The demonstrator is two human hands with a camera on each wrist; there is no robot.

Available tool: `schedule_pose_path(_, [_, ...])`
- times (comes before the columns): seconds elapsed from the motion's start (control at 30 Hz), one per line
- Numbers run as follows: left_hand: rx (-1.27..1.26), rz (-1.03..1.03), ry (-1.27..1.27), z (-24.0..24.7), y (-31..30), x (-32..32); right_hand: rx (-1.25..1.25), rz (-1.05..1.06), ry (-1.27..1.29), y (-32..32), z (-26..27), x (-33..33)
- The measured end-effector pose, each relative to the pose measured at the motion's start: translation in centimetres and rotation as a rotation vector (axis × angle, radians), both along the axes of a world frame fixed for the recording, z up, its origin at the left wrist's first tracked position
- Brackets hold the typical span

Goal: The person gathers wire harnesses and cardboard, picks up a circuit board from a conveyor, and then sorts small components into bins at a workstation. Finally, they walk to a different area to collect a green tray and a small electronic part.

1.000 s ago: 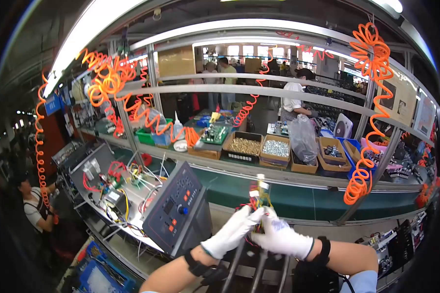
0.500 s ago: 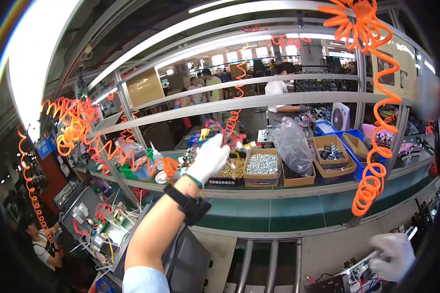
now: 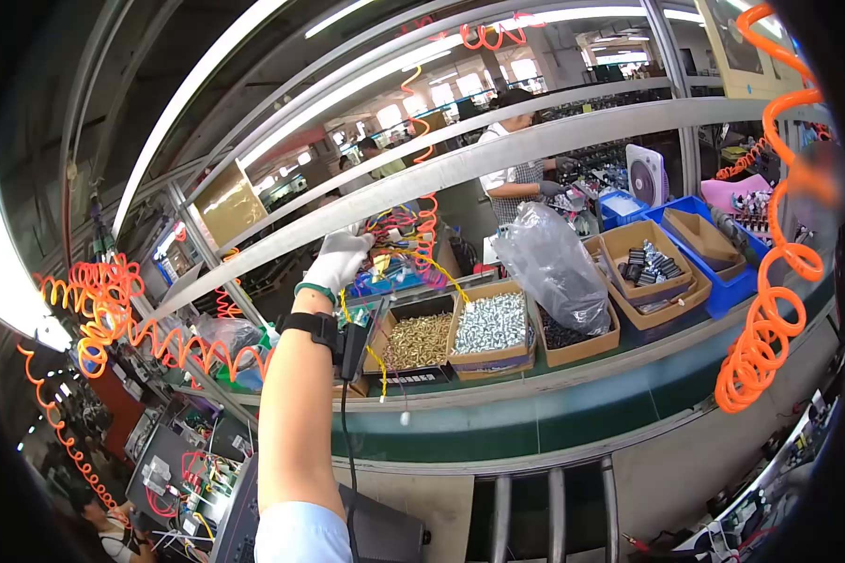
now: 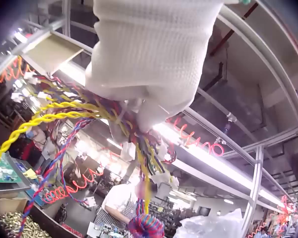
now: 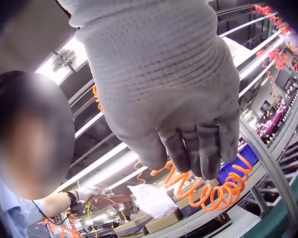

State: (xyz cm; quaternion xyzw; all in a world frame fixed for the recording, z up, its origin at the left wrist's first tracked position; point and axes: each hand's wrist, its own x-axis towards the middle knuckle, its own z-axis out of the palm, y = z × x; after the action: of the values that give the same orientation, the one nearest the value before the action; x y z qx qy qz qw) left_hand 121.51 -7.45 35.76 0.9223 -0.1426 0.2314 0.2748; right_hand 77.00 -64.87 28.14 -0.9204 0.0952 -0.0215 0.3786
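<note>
My gloved left hand (image 3: 338, 261) is raised at the far side of the bench, above the shelf of boxes. In the left wrist view its curled fingers and thumb grip a bundle of twisted wires (image 4: 79, 106), yellow, red and blue, with white connectors. Long yellow wires (image 3: 376, 357) hang from it in front of a box of brass-coloured screws (image 3: 418, 343). My gloved right hand (image 5: 174, 104) shows in the right wrist view, its fingers extended and relaxed, with nothing held. An orange coiled hose (image 5: 213, 196) appears beyond those fingers. I cannot make that hand out in the head view.
Beside the brass screws stand a box of silver screws (image 3: 490, 324), a clear plastic bag (image 3: 556, 267) and blue bins (image 3: 723, 281). A metal rail (image 3: 498, 155) crosses above the shelf. Orange coiled hoses (image 3: 779, 319) hang at the right. Rollers (image 3: 557, 516) lie below; an opened device (image 3: 192, 469) stands lower left.
Both hands were together at the wire bundle. They have parted: the left has carried the bundle up and away over the shelf, while the right let go and moved right. The head view has shifted.
</note>
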Motion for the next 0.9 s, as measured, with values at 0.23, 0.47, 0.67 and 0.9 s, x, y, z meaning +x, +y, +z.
schedule_pose_path(0.23, [0.496,0.252,-0.323,2.9,-5.0,-4.4,0.006,-0.001,0.002,0.6,-1.5,1.9])
schedule_pose_path(0.47, [-0.296,-0.344,-0.503,5.5,-7.0,-0.9,-0.057,0.094,-0.056,0.5,-2.5,2.4])
schedule_pose_path(0.67, [-0.315,-0.083,0.040,-0.9,-5.0,-4.5,-0.022,0.041,-0.012,1.3,-1.9,1.7])
schedule_pose_path(0.9, [-0.490,-0.197,0.318,-8.0,1.8,-5.3,0.269,-0.128,0.151,-3.7,-7.7,1.1])
